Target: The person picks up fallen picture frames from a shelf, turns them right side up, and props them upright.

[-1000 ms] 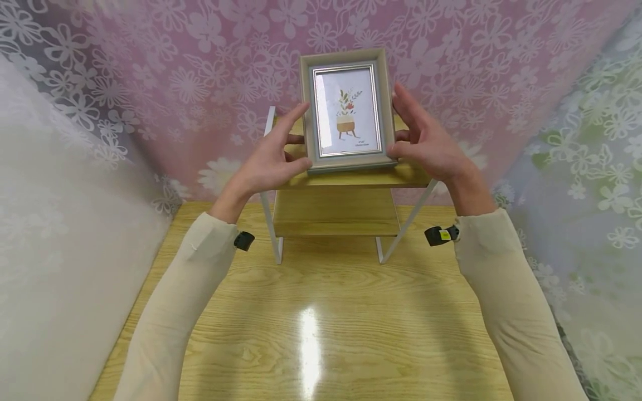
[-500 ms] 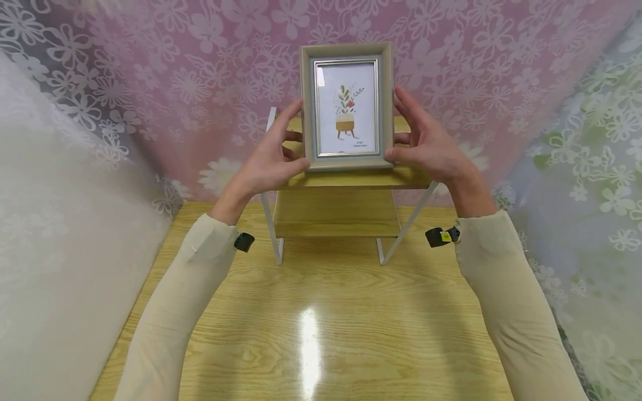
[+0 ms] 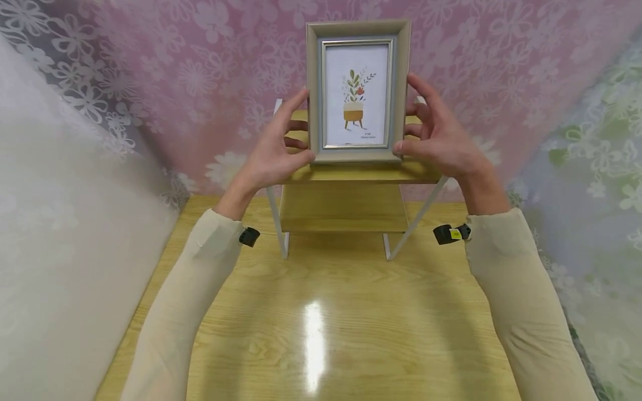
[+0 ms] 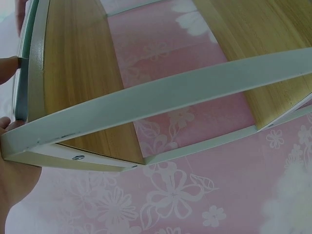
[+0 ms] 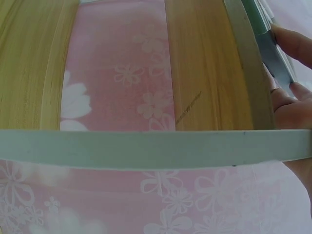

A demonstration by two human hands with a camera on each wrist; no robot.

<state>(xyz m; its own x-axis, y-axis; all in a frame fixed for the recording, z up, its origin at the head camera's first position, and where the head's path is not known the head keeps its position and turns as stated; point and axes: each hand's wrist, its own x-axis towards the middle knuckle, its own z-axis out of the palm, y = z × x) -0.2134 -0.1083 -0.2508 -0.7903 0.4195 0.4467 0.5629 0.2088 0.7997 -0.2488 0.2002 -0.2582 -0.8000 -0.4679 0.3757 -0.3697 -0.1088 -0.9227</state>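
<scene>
A picture frame with a beige border and a print of a potted plant stands nearly upright over the top board of a small two-tier shelf, facing me. My left hand grips its left side, thumb at the lower corner and fingers spread along the edge. On the opposite side my right hand holds it the same way, thumb on the lower right of the border. Both wrist views catch only a slim edge of the frame, beside fingertips; in the right wrist view the frame shows at the upper right.
The shelf has white metal legs and a lower wooden board. It stands on a glossy wood-grain floor against a pink floral wall. A pale wall rises at left, a flowered one at right.
The picture frame has tilted from leaning back to nearly upright, its top edge rising in view. Both hands keep hold of its sides. The head view has shifted slightly.
</scene>
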